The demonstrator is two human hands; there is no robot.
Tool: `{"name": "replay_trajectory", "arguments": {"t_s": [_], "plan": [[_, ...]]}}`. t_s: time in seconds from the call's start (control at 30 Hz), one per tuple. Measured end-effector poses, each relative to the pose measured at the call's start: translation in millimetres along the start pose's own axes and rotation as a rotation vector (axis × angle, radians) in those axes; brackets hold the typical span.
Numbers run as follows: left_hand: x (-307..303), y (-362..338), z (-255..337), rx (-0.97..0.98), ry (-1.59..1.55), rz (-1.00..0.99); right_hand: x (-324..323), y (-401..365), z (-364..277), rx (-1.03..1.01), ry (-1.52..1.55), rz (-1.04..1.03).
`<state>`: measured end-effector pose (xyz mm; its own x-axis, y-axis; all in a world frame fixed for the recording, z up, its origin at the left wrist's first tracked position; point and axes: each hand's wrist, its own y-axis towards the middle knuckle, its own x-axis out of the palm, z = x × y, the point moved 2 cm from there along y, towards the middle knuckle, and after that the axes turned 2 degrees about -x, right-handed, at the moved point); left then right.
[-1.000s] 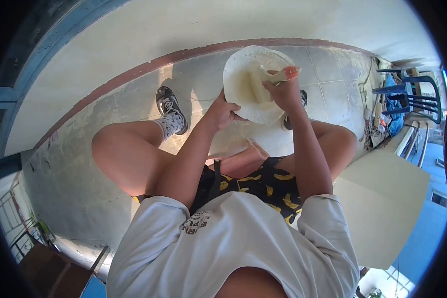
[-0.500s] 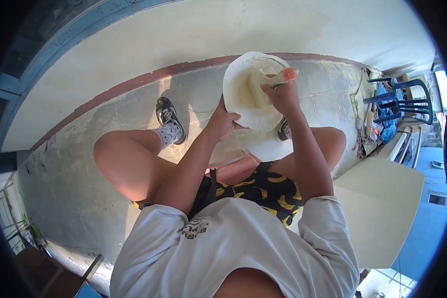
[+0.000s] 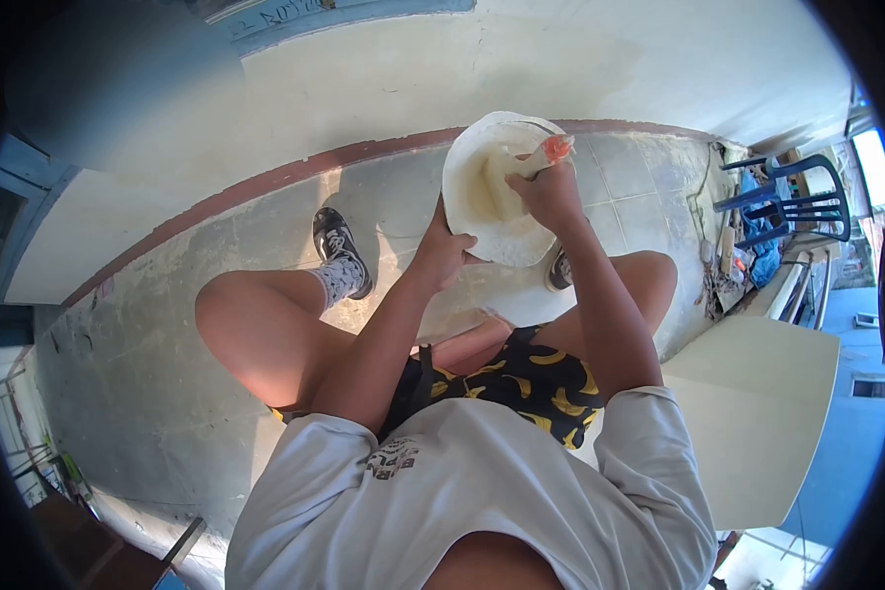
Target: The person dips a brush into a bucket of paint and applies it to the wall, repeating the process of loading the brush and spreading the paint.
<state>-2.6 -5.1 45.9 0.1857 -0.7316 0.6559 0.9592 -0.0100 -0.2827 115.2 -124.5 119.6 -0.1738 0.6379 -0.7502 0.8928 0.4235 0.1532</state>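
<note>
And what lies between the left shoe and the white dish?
In the head view: partly sunlit floor, and the left hand gripping the white dish.

Whitish dish (image 3: 462,182); pale, red-ended tool (image 3: 555,150); black shorts (image 3: 501,382), yellow banana print.

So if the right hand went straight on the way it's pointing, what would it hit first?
The right hand would likely meet the round white dish first, though depth is unclear.

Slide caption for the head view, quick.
Left hand holds a whitish round dish by its edge; right hand grips a pale, red-ended tool over the dish's hollow.
</note>
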Motion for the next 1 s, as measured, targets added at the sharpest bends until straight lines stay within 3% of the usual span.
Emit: {"name": "replay_trajectory", "arguments": {"t_s": [0.1, 0.3, 0.47, 0.83, 0.93, 1.0], "plan": [[3.4, -3.6, 4.6, 0.019, -0.004, 0.011, -0.8, 2.5, -6.0, 0.049, -0.038, -0.049], [3.9, -5.2, 7.2, 0.044, -0.002, 0.000, -0.5, 3.5, -16.1, -0.073, -0.021, 0.048], [5.7, -9.4, 9.5, 0.070, -0.010, -0.026, -0.9, 4.2, -19.7, 0.051, -0.145, -0.082], [28.3, 9.9, 20.0, 0.052, 0.062, 0.053, -15.8, 28.1, -2.6, -0.044, -0.052, -0.065], [31.4, 16.1, 23.6, 0.009, 0.055, 0.087, -32.0, 33.8, 7.8, 0.017, 0.074, -0.099], [32.8, 21.8, 31.3, 0.018, 0.032, 0.077, -44.9, 37.8, 13.8, 0.125, 0.403, -0.097]]}}
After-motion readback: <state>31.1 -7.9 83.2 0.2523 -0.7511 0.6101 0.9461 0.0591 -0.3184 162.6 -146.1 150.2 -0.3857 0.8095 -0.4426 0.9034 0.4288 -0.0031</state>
